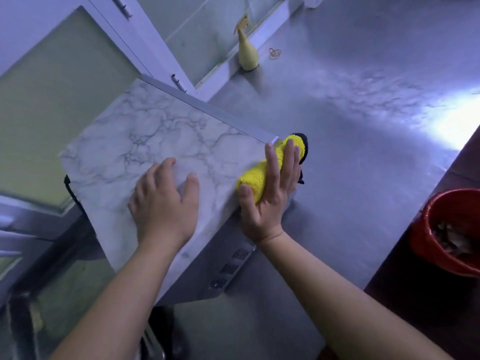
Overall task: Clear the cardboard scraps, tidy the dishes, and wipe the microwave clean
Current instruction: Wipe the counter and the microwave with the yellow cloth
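Note:
The microwave (pixel 145 141) has a marble-patterned top and a grey vented side (pixel 228 258). It stands on a steel counter (pixel 350 141). My left hand (pixel 165 203) lies flat on the marble top near its front edge, fingers spread, holding nothing. My right hand (pixel 270 193) presses a yellow cloth (pixel 262 172) with a dark backing against the microwave's upper right edge, thumb on the near end, fingers wrapped over it.
A pale yellow spray bottle (pixel 247 51) stands by the back wall, with rubber bands (pixel 274 53) beside it. A red bucket (pixel 446 229) holding scraps sits on the floor at the right. A glass cabinet door (pixel 52 100) is at the left.

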Action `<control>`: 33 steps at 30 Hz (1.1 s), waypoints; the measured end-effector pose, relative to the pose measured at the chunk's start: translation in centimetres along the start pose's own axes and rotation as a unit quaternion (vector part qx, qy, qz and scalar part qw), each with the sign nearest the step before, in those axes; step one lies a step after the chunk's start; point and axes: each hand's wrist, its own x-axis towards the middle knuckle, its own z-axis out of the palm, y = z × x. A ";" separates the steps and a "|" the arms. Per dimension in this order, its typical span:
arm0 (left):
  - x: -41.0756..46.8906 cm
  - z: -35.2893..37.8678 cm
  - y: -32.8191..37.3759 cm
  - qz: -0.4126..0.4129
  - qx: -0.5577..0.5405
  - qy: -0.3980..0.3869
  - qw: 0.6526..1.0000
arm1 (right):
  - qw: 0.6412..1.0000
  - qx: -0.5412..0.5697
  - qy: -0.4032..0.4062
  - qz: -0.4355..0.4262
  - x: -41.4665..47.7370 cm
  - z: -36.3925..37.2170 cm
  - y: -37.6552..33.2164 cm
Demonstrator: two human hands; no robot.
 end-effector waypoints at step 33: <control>-0.2 -0.5 0.5 -0.009 -0.005 0.010 1.000 | 0.511 0.281 -0.002 0.813 -10.9 -2.7 -3.2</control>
